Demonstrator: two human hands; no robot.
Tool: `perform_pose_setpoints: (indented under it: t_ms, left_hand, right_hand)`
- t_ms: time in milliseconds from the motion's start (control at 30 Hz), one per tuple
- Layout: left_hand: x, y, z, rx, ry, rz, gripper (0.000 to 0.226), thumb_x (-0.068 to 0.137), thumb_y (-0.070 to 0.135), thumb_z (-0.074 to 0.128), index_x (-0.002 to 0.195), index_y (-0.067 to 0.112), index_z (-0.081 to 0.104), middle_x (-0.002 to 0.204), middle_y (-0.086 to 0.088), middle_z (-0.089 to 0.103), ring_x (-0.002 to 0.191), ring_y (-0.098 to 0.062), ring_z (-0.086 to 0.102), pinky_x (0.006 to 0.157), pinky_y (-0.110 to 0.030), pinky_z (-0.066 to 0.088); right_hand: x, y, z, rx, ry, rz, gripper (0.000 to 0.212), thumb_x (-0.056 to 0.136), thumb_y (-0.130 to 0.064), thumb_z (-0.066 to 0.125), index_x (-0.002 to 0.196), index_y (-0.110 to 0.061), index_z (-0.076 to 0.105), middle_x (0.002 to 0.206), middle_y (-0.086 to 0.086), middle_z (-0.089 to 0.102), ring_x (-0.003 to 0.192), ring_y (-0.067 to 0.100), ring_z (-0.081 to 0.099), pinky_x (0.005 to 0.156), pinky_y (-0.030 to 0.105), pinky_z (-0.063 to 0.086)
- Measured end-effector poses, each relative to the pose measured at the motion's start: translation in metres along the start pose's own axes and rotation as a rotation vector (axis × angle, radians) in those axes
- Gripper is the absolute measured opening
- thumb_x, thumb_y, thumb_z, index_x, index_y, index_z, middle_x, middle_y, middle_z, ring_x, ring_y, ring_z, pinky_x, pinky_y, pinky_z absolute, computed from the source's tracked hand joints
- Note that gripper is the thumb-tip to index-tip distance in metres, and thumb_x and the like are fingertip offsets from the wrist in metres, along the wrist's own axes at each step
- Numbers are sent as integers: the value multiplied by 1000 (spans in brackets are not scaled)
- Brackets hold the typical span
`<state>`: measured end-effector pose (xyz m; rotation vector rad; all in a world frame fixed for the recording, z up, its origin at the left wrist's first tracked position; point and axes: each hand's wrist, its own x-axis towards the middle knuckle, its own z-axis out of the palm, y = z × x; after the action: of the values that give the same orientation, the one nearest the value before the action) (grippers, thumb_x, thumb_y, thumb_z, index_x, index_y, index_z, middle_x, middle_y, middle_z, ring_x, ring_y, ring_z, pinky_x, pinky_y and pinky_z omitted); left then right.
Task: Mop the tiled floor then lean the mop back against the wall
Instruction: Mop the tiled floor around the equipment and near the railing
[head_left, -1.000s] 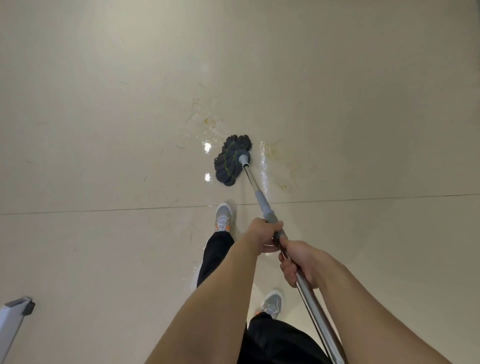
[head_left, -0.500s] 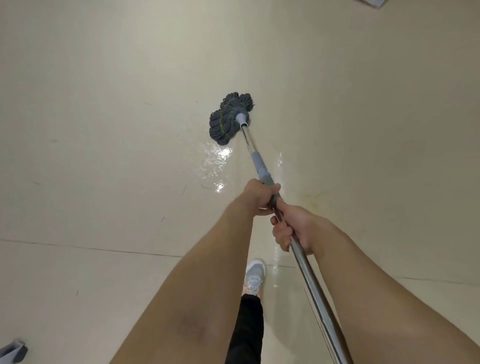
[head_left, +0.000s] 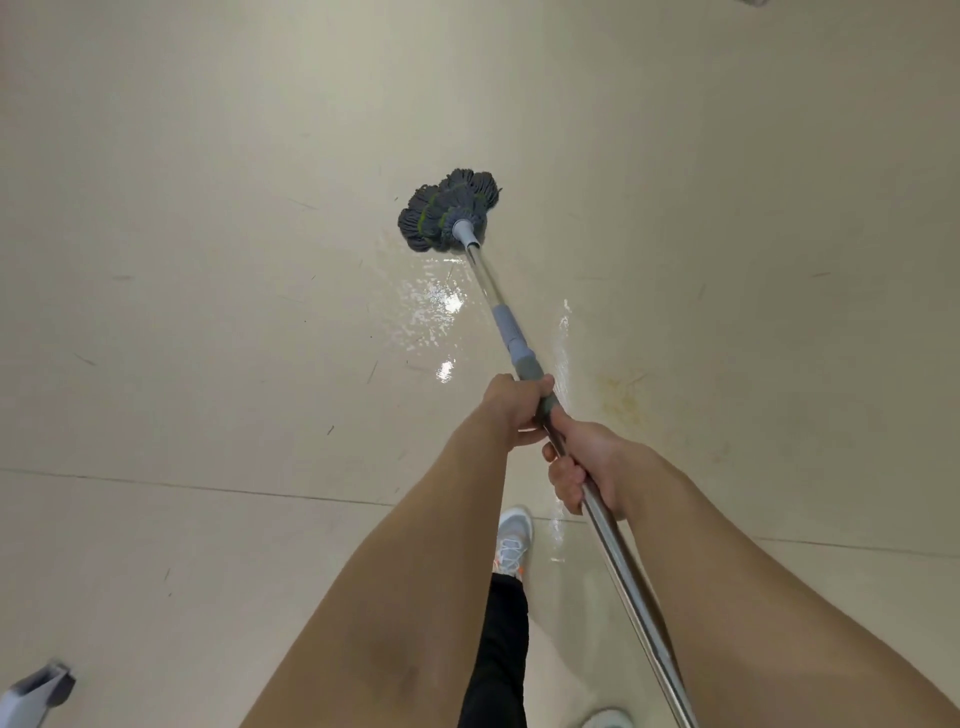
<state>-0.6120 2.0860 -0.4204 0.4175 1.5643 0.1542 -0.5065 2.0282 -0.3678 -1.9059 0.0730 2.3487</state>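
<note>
The mop has a dark grey string head with green stitching, pressed flat on the cream tiled floor ahead of me. Its metal handle runs back toward my lower right, with a grey plastic collar partway up. My left hand is closed around the handle just below the collar. My right hand grips the bare metal right behind it. A wet, shiny streak lies on the tile between the mop head and my hands.
A yellowish stain marks the tile right of the handle. A grout line crosses the floor below my hands. My shoe stands on it. A grey and white object pokes in at the bottom left corner.
The mop head has been pushed forward, away from my feet, leaving a wet streak behind it. My arms have stretched out and the view has tilted forward. Both hands kept their grip.
</note>
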Motion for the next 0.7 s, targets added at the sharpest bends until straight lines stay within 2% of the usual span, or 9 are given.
perform_pose_setpoints:
  t_ms: [100,200,300,400,500,600,700]
  left_hand:
    - [-34,-38,21,-40,15,-17,42,86,21,72,119,1,55,107,-16,69,74,-25,69,49,-30,57]
    - [-78,-89,43,-120,-5,5,33,82,7,72,110,-4,59,93,-17,65,76,-30,66,56,-36,60]
    - [-129,-154,75,-206,-71,-3,24,82,-5,68,104,-7,57,92,-21,60,81,-37,64,65,-43,61]
    - [-186,-217,119,-127,-114,-11,28,83,-5,64,109,-6,53,96,-24,61,85,-40,66,78,-53,59]
    - [-237,-286,165,-48,-143,-26,20,87,-5,60,105,-4,49,97,-23,61,88,-38,66,88,-58,56]
    - [-278,-359,198,-10,-213,-98,20,88,-3,60,105,-2,49,93,-21,61,89,-38,66,90,-58,55]
    - [-307,-419,219,145,-253,-161,19,89,-3,61,103,-3,49,94,-23,62,87,-37,67,88,-57,56]
  right_hand:
    - [-28,43,-18,21,-17,40,60,97,-65,40,68,-13,42,45,-3,28,27,9,25,28,15,26]
    - [-62,107,-33,32,-43,67,59,97,-65,40,69,-14,42,47,-5,28,28,7,23,29,14,24]
    - [-96,190,-58,30,-42,81,59,96,-67,37,67,-15,41,47,-6,28,28,7,23,30,13,24]
    - [-130,277,-93,13,-5,103,58,96,-65,37,67,-16,40,46,-6,30,29,7,23,31,13,23]
    - [-165,363,-127,-16,40,103,57,95,-66,37,68,-16,40,45,-5,32,30,7,24,33,13,23]
    - [-192,448,-150,3,75,115,58,95,-66,37,68,-15,39,46,-4,31,29,8,24,33,15,23]
    - [-211,527,-163,118,74,179,58,94,-66,42,67,-15,41,48,-4,32,30,8,26,33,15,25]
